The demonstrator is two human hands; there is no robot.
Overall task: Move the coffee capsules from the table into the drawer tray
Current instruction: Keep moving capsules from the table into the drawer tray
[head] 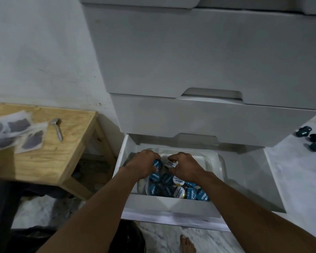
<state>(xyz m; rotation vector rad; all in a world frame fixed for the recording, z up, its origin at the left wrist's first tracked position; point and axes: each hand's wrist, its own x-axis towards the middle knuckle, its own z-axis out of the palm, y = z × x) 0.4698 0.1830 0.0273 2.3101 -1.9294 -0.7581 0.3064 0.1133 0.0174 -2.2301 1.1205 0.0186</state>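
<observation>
We held both arms outstretched into the white drawer point(244, 172), above its clear plastic tray point(220, 161). Our left hand point(141, 164) curled round a blue-lidded capsule point(157, 164); our right hand point(185, 168) pinched a white-lidded capsule point(171, 164). Round foil-topped capsules point(171, 189) lay heaped in the tray.

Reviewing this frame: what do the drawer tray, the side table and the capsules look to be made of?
Drawer tray: probably clear, glossy plastic, since the white drawer shows through its rim. Side table: light, matte, unpainted wood with visible grain, possibly plywood or pine. Capsules: printed lids in blue or white that look like foil. Their bodies are mostly hidden, so that material is uncertain.
</observation>
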